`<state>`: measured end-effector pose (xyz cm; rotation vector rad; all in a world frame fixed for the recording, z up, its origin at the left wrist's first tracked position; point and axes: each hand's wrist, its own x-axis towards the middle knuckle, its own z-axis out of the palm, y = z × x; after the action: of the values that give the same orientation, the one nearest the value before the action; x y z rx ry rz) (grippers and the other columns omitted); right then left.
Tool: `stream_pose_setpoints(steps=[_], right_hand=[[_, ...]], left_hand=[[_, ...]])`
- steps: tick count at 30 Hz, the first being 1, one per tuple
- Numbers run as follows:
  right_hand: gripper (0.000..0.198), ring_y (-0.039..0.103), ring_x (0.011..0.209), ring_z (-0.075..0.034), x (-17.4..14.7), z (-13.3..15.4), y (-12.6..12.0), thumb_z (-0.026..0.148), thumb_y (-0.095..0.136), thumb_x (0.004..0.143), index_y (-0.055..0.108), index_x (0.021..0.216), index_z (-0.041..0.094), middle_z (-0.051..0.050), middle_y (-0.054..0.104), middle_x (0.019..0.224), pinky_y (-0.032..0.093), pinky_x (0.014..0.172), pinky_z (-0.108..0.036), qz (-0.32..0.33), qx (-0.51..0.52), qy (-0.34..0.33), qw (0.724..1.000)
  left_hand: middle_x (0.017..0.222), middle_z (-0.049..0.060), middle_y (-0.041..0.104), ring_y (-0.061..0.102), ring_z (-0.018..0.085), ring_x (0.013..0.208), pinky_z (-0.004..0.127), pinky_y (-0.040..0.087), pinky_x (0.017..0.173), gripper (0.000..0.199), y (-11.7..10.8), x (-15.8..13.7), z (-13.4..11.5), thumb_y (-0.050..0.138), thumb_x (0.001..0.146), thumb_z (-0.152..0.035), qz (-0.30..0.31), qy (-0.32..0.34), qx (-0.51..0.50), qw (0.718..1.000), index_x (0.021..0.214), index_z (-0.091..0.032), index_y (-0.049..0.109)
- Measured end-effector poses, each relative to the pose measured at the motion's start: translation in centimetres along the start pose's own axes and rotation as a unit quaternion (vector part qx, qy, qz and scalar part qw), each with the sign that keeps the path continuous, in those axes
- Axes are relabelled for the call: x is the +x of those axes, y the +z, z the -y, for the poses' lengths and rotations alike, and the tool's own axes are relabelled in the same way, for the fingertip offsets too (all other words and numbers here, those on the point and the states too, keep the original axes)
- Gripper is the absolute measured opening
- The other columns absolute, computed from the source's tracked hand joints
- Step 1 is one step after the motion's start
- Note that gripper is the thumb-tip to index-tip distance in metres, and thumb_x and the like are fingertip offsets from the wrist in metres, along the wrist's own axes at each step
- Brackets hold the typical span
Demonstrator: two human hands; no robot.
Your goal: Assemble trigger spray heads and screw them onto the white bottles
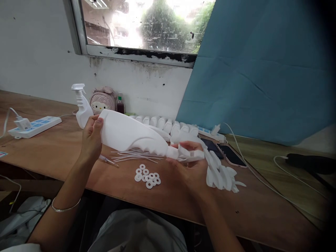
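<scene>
Head view: you hold the white bottle [131, 131] sideways above the tabletop [170, 197], your left grip [91, 137] pinching its base, your right grip [193, 172] closed around the sprayer head [191, 154] at its neck. The bottle is probably light, smooth and slightly yielding; its contoured waist should offer purchase. Your right fingers partly hide the sprayer's outline.

Right hand [193, 173] partly hides spray head [187, 154]; window [141, 28] cut by top edge; sticker [3, 154], by left.
</scene>
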<state>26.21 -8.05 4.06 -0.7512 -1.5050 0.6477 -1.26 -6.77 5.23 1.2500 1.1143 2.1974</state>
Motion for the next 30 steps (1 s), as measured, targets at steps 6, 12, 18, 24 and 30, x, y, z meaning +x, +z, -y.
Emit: stream_pose_setpoints(steps=[6,12,18,24,30], right_hand=[[0.038,0.055,0.053,-0.013,0.1,-0.3,0.0,0.037,0.067,0.069,0.047,0.099,0.026,0.004,0.059,0.072,0.047,0.051,-0.028,-0.018,0.05,0.126,0.991],[0.056,0.057,0.084,-0.016,0.1,0.3,-0.2,0.022,0.078,0.055,0.046,0.1,0.027,0.002,0.059,0.096,0.047,0.071,-0.028,0.063,0.099,0.093,0.989],[0.035,0.055,0.074,-0.015,0.3,-0.5,0.1,0.037,0.067,0.07,0.051,0.097,0.023,0.002,0.06,0.084,0.045,0.067,-0.028,-0.021,0.044,0.137,0.989],[0.052,0.057,0.086,-0.018,0.4,0.0,0.0,0.028,0.078,0.056,0.049,0.099,0.024,0.0,0.061,0.098,0.046,0.073,-0.03,0.048,0.081,0.12,0.988],[0.034,0.059,0.061,-0.014,0.5,-0.8,0.2,0.038,0.067,0.07,0.056,0.096,0.019,0.0,0.063,0.08,0.046,0.058,-0.027,0.003,0.12,0.188,0.975]], left_hand=[[0.078,0.001,0.057,0.05,0.012,0.064,0.019,0.036,0.052,0.028,0.3,-0.3,-0.2,0.054,0.079,-0.045,-0.011,0.05,0.025,0.998,0.091,-0.02,0.058],[0.074,0.0,0.054,0.047,0.011,0.062,0.019,0.034,0.051,0.029,0.1,-0.2,-0.1,0.055,0.078,-0.045,-0.027,0.056,0.027,0.998,0.089,-0.019,0.057],[0.077,0.001,0.055,0.048,0.011,0.065,0.018,0.036,0.055,0.028,0.5,-0.5,-0.4,0.055,0.078,-0.045,-0.027,0.072,0.027,0.997,0.088,-0.019,0.058],[0.076,0.001,0.054,0.047,0.011,0.064,0.018,0.036,0.053,0.029,0.3,-0.3,-0.2,0.056,0.077,-0.045,-0.031,0.061,0.027,0.997,0.089,-0.019,0.058],[0.078,0.001,0.056,0.047,0.01,0.066,0.018,0.037,0.056,0.032,0.5,-0.4,-0.2,0.055,0.078,-0.047,-0.034,0.086,0.041,0.995,0.089,-0.017,0.057]])
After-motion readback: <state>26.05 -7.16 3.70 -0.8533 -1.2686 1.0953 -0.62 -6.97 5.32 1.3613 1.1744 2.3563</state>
